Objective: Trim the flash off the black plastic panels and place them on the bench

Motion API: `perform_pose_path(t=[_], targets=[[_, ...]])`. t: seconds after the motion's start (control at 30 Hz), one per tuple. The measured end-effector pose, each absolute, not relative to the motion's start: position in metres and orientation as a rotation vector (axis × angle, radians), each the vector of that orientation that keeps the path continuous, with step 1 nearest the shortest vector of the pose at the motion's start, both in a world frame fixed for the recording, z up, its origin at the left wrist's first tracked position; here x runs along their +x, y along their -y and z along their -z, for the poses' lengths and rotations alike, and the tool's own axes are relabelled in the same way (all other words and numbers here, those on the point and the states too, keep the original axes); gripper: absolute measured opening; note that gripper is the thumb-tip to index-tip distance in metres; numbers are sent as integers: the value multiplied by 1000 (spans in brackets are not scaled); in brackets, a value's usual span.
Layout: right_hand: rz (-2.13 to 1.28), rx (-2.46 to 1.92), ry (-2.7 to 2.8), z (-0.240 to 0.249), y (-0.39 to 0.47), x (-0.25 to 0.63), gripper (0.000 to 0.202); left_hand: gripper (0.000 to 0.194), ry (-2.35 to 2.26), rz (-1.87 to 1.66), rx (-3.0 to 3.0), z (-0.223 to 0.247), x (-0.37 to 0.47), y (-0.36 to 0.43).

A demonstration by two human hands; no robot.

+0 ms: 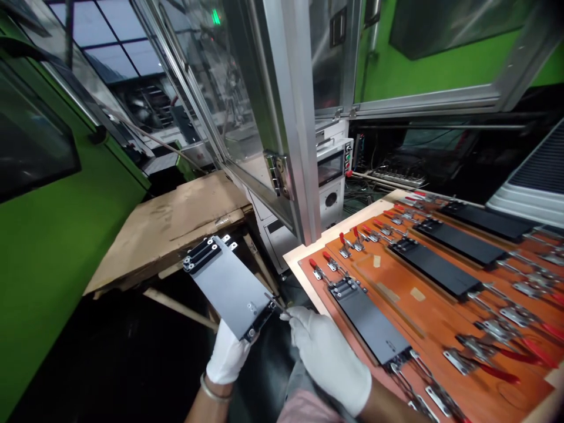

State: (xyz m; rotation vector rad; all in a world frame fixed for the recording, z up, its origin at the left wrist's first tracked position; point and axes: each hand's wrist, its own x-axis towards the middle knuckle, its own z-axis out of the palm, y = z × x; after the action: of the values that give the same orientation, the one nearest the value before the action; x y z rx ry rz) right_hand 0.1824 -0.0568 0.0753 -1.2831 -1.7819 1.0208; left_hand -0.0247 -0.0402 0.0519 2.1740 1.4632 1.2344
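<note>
A flat grey rectangular panel (229, 285) with black end brackets is held up, tilted, in front of me. My left hand (231, 352), in a white glove, grips its lower end from beneath, with most of the fingers hidden behind it. My right hand (324, 355), also gloved in white, pinches a thin, dark, blade-like tool (277, 302). Its tip lies at the panel's lower right corner; whether it touches cannot be made out. Right of this hand, a similar panel (370, 320) lies clamped on an orange fixture board (396, 294).
More dark panels (434, 270) lie on the board among red-handled toggle clamps (489, 358). A cardboard-topped table (176, 217) stands at the left beside a green machine (57, 247). An aluminium-framed door (295, 135) reaches down ahead, close to the board's corner.
</note>
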Motion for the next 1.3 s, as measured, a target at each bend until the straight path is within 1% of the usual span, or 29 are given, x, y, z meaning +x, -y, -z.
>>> perform_pose_path(t=[0.1, 0.33, 0.4, 0.5, 0.63, 0.87, 1.0, 1.17, 1.3], targets=[[-919, -1293, 1855, -78, 55, 179, 36, 30, -1413, -1213, 2279, -50, -27, 40], [-730, -1345, 1987, -74, 58, 177, 35, 26, -1481, -1261, 2242, -33, -38, 41], [-742, -1326, 2001, -75, 58, 177, 34, 24, -1482, -1267, 2170, -29, -41, 42], [-791, -1335, 1954, -78, 58, 177, 34, 28, -1482, -1245, 2193, -22, -46, 43], [-773, -1367, 1996, -80, 60, 175, 31, 28, -1563, -1288, 2154, -14, -49, 42], [-796, -1296, 1955, -81, 58, 177, 33, 30, -1442, -1418, 1971, -8, -45, 39], [-782, -1300, 1959, -81, 55, 179, 33, 29, -1415, -1441, 1914, -11, -42, 38], [-766, -1336, 1979, -83, 54, 179, 32, 24, -1507, -1326, 2061, -26, -36, 37], [-730, -1383, 2021, -87, 56, 178, 32, 24, -1527, -1297, 2150, -35, -29, 33]])
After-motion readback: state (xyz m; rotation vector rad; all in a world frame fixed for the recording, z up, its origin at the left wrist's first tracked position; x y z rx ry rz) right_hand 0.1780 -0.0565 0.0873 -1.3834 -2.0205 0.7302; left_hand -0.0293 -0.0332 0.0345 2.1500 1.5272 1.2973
